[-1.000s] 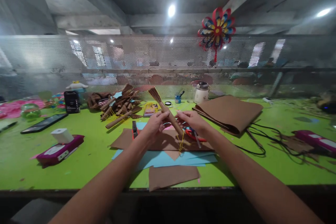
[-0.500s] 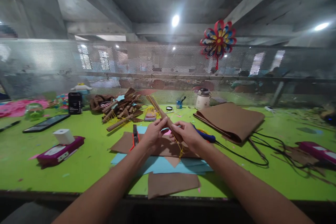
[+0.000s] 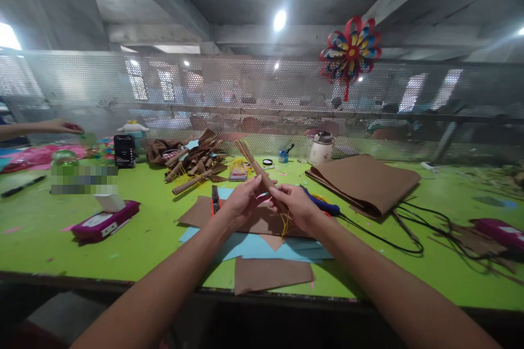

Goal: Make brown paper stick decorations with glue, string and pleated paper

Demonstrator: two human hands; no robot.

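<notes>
A rolled brown paper tube [image 3: 254, 163] slants up and away between my two hands, above the middle of the table. My left hand [image 3: 247, 196] is closed on it with thumb and fingers. Lower on the same tube, my right hand [image 3: 292, 202] pinches it. Yellow thread [image 3: 285, 223] dangles by my right fingers. Below lie a flat brown paper sheet [image 3: 196, 211] and light blue paper [image 3: 233, 248]. A smaller brown piece [image 3: 272, 275] rests near the table edge. Left of my hands is a black and orange clip-like tool [image 3: 215, 200]; a blue-handled tool [image 3: 323, 204] lies right.
Several brown rolls [image 3: 196, 169] are heaped at the back left. Folded brown paper [image 3: 364, 182] and a black cable [image 3: 380, 234] lie to the right. A purple power strip [image 3: 105, 222], a phone [image 3: 124, 151] and another person's hand [image 3: 61, 126] are on the left. A flask [image 3: 322, 148] stands behind.
The view has shifted, so the table sits slightly higher and further right. Another person's hand has appeared at the left. My hands keep the same hold on the tube.
</notes>
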